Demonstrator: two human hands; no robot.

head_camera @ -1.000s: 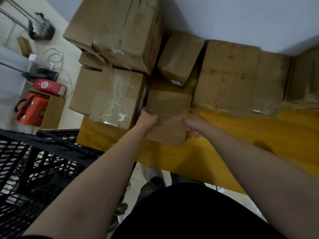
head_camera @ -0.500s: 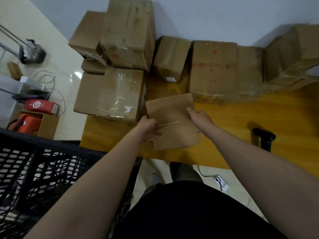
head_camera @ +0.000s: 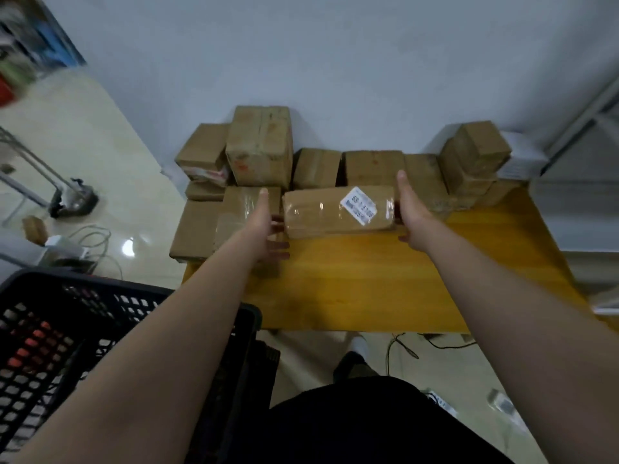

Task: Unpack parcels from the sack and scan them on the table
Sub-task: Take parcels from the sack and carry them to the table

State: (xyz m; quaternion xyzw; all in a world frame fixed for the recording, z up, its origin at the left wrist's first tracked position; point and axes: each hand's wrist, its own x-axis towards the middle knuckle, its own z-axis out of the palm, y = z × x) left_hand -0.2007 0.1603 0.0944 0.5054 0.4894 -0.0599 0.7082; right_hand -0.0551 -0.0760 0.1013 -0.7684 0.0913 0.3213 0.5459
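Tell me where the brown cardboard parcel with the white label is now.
In the head view, the brown cardboard parcel is mid-frame, between the left hand and right hand, in front of the stacked cardboard boxes.

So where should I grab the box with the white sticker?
By its two short ends, one hand from each side, as the left hand and right hand do. The box is turned long side across, sticker up, with other boxes crowding behind it.

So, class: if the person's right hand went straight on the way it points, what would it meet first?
Likely the brown cardboard box in the back row, just past the right hand; depth is unclear.
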